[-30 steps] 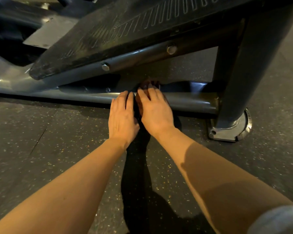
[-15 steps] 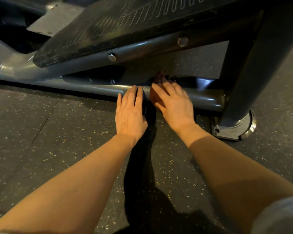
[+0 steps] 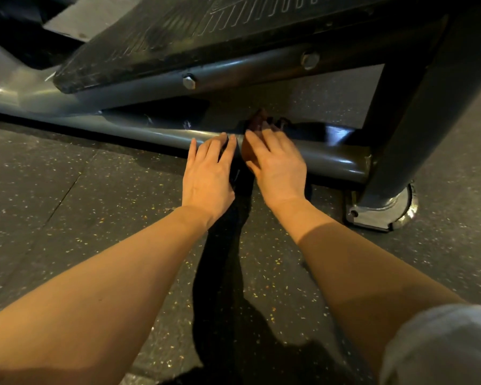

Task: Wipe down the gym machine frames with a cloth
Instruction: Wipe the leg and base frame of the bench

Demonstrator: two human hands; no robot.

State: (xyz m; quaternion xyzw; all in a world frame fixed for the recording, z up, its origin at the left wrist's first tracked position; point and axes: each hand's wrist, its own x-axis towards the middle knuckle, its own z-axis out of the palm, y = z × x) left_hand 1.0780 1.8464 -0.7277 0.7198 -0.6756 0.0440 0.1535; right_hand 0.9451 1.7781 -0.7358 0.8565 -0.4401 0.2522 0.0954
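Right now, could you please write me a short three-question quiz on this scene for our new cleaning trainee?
1. True or false: the left hand lies flat with straight fingers reaching the lower frame tube.
2. Which hand presses the reddish-brown cloth against the tube: A) the left, B) the right hand, C) neither?
3. Fill in: the upright post ends on a round metal ____ on the speckled floor.

Key
1. True.
2. B.
3. Foot plate.
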